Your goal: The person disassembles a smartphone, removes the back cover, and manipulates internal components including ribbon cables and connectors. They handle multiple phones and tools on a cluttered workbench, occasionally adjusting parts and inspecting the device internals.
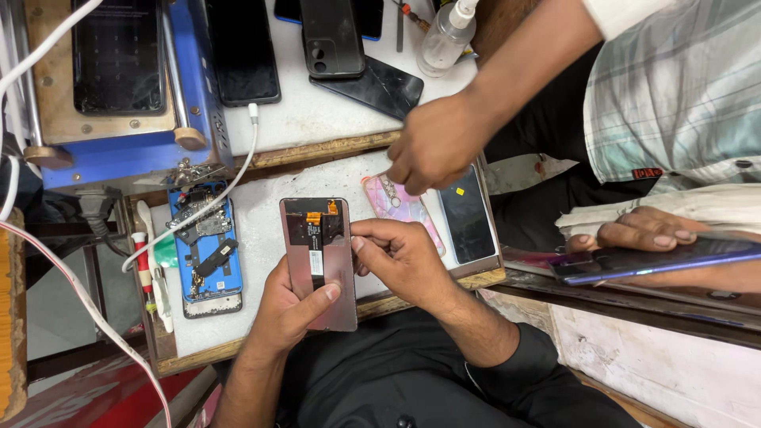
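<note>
Screen panel, a pinkish-grey rectangle with black parts and an orange strip at its top end, is held upright just above the front edge of the white table, back side up. The left hand grips its lower part, thumb pressed across the face. The right hand pinches its right edge near the top, fingers curled.

Left of the panel lies an opened phone with a blue frame and bare parts. A red screwdriver lies beside it, and a white cable crosses over it. Right of the panel, another person's hand reaches down, fingers closed, above a pink case and a dark phone. That person's other hand rests on a purple phone. At the far side of the table lie more dark phones, a spray bottle and a blue machine.
</note>
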